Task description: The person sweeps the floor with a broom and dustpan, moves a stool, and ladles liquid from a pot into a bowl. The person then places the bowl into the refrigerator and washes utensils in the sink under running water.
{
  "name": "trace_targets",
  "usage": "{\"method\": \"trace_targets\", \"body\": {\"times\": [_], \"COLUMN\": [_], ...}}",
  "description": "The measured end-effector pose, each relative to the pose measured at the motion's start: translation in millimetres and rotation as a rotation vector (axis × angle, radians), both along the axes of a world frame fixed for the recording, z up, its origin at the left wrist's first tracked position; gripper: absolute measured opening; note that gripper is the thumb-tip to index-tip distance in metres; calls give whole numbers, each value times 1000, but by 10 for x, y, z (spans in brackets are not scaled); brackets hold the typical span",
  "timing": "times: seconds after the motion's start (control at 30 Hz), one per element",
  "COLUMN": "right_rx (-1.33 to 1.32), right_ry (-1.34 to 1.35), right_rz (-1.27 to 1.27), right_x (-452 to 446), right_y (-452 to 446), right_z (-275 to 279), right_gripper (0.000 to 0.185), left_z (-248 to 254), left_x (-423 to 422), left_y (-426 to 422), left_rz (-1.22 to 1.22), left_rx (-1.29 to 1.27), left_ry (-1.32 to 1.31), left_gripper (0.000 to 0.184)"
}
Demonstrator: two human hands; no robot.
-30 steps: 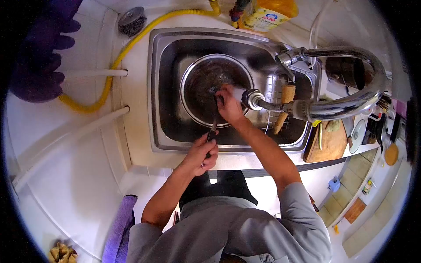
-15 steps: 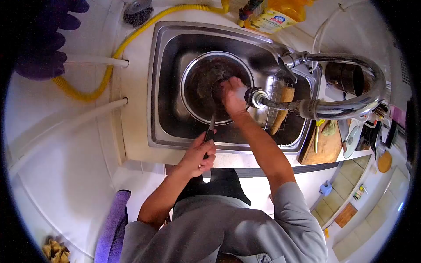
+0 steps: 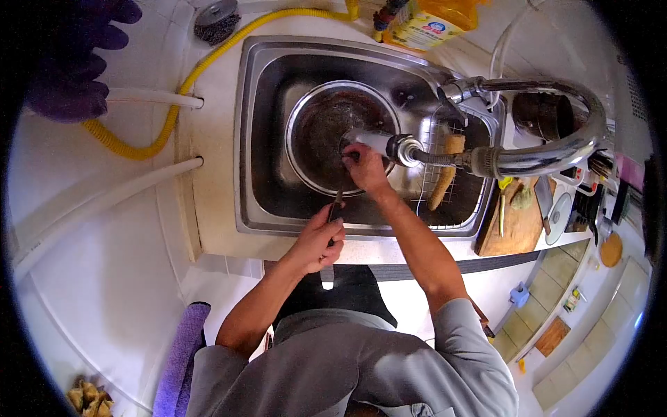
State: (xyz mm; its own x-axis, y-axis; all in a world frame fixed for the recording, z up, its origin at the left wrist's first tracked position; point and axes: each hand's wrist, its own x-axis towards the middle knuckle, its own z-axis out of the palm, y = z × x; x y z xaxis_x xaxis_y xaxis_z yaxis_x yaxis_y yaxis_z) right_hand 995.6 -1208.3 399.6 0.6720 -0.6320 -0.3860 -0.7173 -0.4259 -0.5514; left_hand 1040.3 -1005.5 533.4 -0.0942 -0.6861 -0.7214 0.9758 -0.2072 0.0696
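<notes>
My left hand (image 3: 321, 240) is closed round the black handle of a ladle (image 3: 339, 196), at the front edge of the sink. Its metal shaft runs up over the rim of a round metal basin (image 3: 292, 156). Inside the basin, my right hand (image 3: 366, 169) has its fingers closed at the ladle's dark head, which they mostly hide. Water streams from the faucet head (image 3: 403, 150) onto that spot. Brownish, rippling water lies in the basin, which stands in the stainless steel sink (image 3: 267, 198).
A wire rack (image 3: 455, 205) with long beige pieces (image 3: 445, 182) fills the sink's right side. The curved faucet neck (image 3: 556, 167) reaches over it. Beyond lies a cutting board (image 3: 511, 233) with a cleaver. A yellow detergent bottle (image 3: 434, 28) and a steel scrubber (image 3: 217, 29) stand behind.
My right hand has drawn slightly down toward me, and its fingers are now closer together. The water stream shows more plainly over the basin. My left hand keeps its hold.
</notes>
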Motion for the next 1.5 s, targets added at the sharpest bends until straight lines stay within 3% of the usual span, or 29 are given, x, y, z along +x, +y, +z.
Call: {"method": "trace_targets", "body": {"times": [0.07, 0.1, 0.13, 0.2, 0.27, 0.33, 0.47, 0.5, 0.53, 0.6, 0.67, 0.73, 0.77, 0.8, 0.87, 0.9, 0.93, 1.0, 1.07, 1.1, 1.2, 1.27, 1.3, 1.4, 1.43, 1.5], "right_rx": [95, -77, -74, 231, 210, -11, -82, 98, 102, 210, 209, -134, 38, 38, 358, 250, 253, 289, 151, 97, 580, -344, -141, -94, -126, -241], "right_ry": [-310, -306, -303, -641, -606, -769, -458, -519, -515, -412, -387, -470, -387, -394, -377, -456, -457, -489, -465, -454, -767, -642, -480, -556, -402, -449], "right_rz": [103, 138, 144, -187, -261, -68, 112, -12, -13, 159, 125, 113, 10, 6, -59, 84, 86, 167, 290, 265, -186, 326, 275, 447, 426, 357], "right_x": [-99, -123, -159, -139, -94, 10, 99, 73, 22, 36, 70, 112, 94, 73, -11, -30, -15, 14, 37, 74, 151, 59, 4, -94, -82, 33], "right_y": [-181, -322, -408, -489, -491, -431, -178, 16, 59, 60, -87, -323, -259, -148, 87, 131, 122, 78, -98, -178, -292, -368, -154, 17, -46, -353], "right_z": [-193, -167, -145, -12, 67, 53, -48, -30, 15, 278, 257, -26, 27, 125, 349, 462, 589, 778, 646, 550, 355, 354, 383, 496, 441, 378], "right_gripper": [28, 36, 36, 42, 40, 39, 35, 31, 31, 29, 26, 23, 22, 22, 22, 19, 19, 14, 15, 16, 21, 30, 32, 32, 29, 25], "left_z": [-56, -58, -53, -34, -24, -26, -20, -81, -164, -214, -172, -71, -33, -67, -297, -487, -712, -551, -201, -188, -152, -107, -127, -218, -235, -226], "left_x": [24, 45, 68, 134, 207, 214, 263, 281, 306, 299, 272, 223, 222, 239, 240, 215, 182, 242, 296, 294, 273, 221, 207, 189, 157, 117], "left_y": [31, 39, 47, 47, 3, -25, -234, -263, -288, -279, -267, -366, -413, -417, -373, -332, -283, -361, -440, -441, -438, -422, -416, -365, -332, -295], "left_rz": [-65, -64, -18, 31, 82, 103, 117, 118, 115, 114, 35, 26, 18, 15, -36, -33, -244, -459, -639, -642, -791, -831, -834, -796, -782, -768], "left_rx": [77, 76, 52, 28, 90, 56, 37, 42, 92, 144, 104, 108, 109, 110, 174, 177, 205, 223, 326, 325, 300, 311, 308, 318, 308, 298], "left_ry": [-61, -59, -61, -65, 52, 82, 75, 80, 68, 59, 3, -10, -25, -32, -204, -205, -760, -1317, -1601, -1605, -1597, -1573, -1571, -1652, -1681, -1714], "left_gripper": [32, 32, 23, 15, 18, 18, 17, 17, 18, 20, 28, 32, 37, 37, 42, 42, 42, 43, 45, 45, 54, 55, 55, 54, 55, 55]}}
